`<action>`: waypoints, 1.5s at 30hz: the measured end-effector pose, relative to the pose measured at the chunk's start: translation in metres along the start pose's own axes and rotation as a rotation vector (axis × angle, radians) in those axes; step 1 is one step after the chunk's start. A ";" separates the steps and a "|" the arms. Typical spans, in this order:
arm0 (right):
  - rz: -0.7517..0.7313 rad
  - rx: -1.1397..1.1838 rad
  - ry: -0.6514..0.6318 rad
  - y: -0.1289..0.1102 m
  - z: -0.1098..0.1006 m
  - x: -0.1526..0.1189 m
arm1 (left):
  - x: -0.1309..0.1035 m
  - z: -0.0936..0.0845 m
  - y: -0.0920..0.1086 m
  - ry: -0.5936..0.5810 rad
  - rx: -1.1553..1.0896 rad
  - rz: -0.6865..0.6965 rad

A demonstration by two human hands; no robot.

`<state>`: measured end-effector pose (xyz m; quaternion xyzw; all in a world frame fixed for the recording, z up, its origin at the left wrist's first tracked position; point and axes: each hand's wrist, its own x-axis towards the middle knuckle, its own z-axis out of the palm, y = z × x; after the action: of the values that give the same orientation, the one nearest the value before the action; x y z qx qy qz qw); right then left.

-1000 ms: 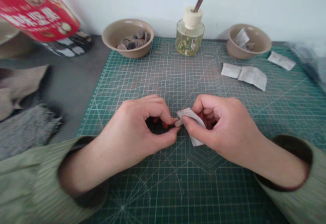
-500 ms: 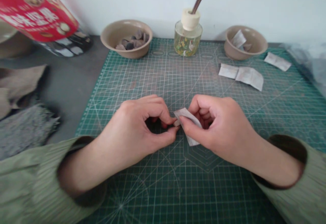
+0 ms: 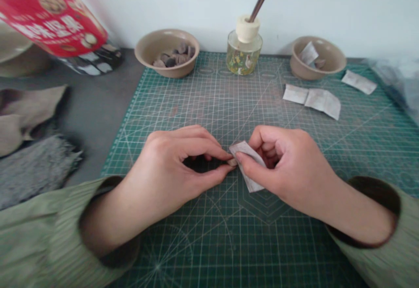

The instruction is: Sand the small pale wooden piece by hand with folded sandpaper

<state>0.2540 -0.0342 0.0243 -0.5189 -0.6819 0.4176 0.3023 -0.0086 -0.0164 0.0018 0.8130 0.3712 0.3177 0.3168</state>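
Observation:
Between the thumb and fingertips of my left hand [image 3: 183, 163] is a small pale brown piece [image 3: 232, 162], mostly covered by the fingers. My right hand [image 3: 284, 161] pinches a folded strip of pale grey sandpaper [image 3: 253, 183]. Its left edge rests against the small piece, and the two hands nearly meet at that spot. Both hands are just above the green cutting mat [image 3: 209, 104]. Farther back on the mat lie a creased strip of sandpaper [image 3: 322, 100] and a shorter one [image 3: 359, 82].
A bowl [image 3: 144, 52] of small brown and dark pieces stands at the back left. Beside it is a reed diffuser bottle [image 3: 245, 54], then a smaller bowl [image 3: 317, 72] with scraps. Left of the mat are a red-labelled container [image 3: 65, 22], brown cloth [image 3: 42, 104] and grey fuzzy cloth [image 3: 42, 166].
The whole view has shifted slightly. Both hands have moved a little to the right with the small piece and the sandpaper, and my left fingers are somewhat straighter.

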 end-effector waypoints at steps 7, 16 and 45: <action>-0.005 -0.020 -0.015 -0.001 0.002 0.001 | 0.000 0.002 0.005 0.021 0.044 0.060; -0.038 -0.028 -0.013 -0.002 -0.001 -0.001 | 0.000 0.002 0.003 0.010 0.018 0.063; -0.064 -0.041 0.013 0.002 -0.001 0.002 | -0.001 0.001 -0.002 -0.006 0.034 0.081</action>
<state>0.2553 -0.0321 0.0232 -0.5057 -0.7044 0.3903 0.3093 -0.0094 -0.0161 -0.0008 0.8335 0.3423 0.3215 0.2909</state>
